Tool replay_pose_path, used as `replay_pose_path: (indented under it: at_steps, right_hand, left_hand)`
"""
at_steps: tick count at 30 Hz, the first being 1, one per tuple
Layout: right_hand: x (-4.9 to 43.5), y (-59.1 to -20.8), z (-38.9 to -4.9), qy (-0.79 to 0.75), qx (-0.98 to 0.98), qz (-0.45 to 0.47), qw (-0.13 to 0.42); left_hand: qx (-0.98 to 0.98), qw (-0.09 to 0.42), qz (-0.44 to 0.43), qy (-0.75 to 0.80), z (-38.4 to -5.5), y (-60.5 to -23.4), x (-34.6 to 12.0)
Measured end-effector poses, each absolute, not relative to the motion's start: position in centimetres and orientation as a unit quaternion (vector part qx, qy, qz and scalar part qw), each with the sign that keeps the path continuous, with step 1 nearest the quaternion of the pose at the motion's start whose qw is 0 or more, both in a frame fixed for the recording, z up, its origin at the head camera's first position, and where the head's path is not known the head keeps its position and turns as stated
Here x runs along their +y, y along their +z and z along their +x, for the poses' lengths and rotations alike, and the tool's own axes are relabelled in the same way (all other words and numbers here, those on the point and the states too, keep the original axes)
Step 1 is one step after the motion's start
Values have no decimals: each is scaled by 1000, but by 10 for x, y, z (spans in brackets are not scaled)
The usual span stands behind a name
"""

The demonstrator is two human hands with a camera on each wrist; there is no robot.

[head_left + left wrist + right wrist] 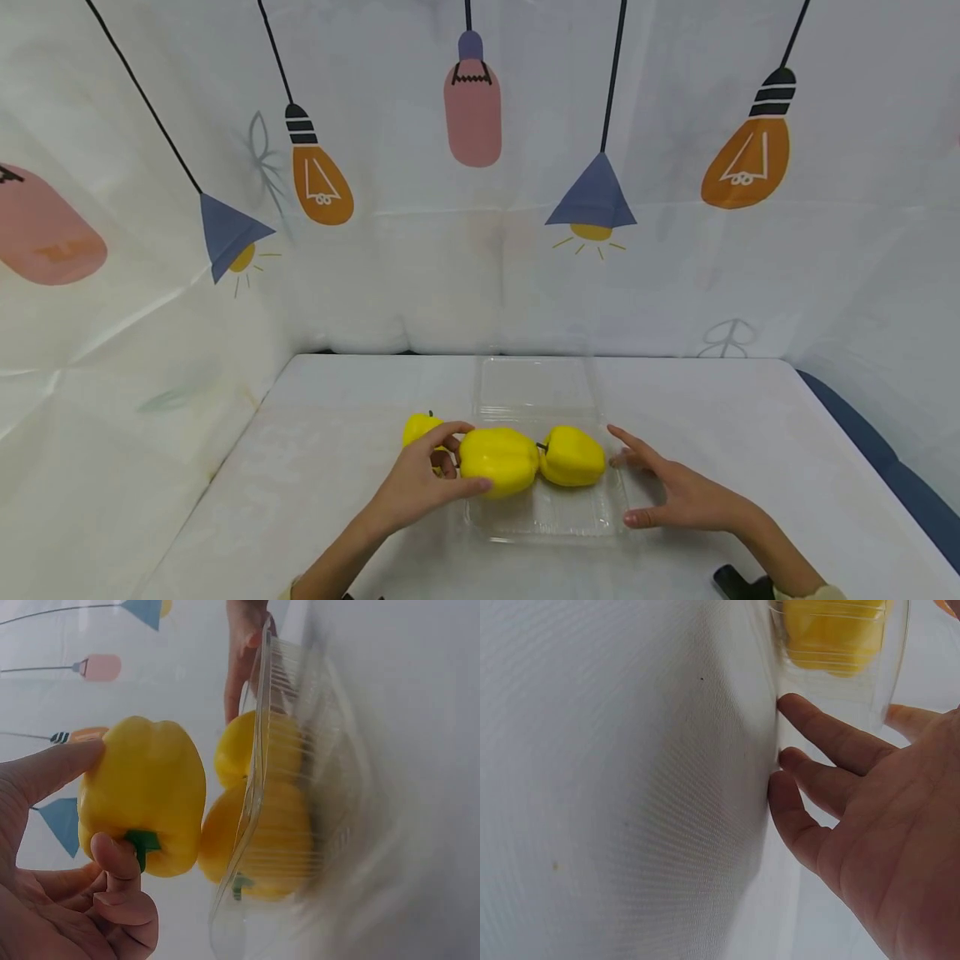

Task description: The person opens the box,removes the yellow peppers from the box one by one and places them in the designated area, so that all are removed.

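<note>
The fingers of the person's left hand (415,483) grip a yellow pepper (501,463), with the thumb on its near side and curled fingertips close to the green stem (144,839). It is held above the clear box (555,518), at the left of its base. The skin is glossy and the shape plump, so it will probably feel light for its bulk, firm and a little slippery; whether it is real or a hollow imitation cannot be told. The broad, lobed sides look the best place to take hold, thumb opposite fingers, sparing the stem, which could twist or snap. The right hand (678,497) holds nothing, its fingers spread just beside the box's right wall. That thin plastic likely bends and slides easily, so light steadying at the rim would suit it better than squeezing. A second pepper (573,457) sits in the box; a third pepper (420,428) shows past the left hand. The lid (536,385) lies folded back across the white counter (337,442).
</note>
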State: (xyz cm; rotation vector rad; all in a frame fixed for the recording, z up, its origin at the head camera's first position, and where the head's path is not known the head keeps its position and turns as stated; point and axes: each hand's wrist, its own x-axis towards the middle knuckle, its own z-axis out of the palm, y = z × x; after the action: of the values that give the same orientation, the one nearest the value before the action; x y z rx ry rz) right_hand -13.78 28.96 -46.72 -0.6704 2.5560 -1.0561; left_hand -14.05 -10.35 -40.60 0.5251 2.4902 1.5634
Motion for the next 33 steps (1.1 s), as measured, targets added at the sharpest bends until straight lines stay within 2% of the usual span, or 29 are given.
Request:
replay_pose_path:
  at_steps: [10, 33]
  right_hand:
    - [290, -467, -138, -367, 888, -232, 150]
    - [289, -466, -137, -366, 889, -226, 154]
  left_hand:
    - [843, 37, 153, 515, -143, -404, -120]
    - [861, 8, 75, 502, -148, -398, -166]
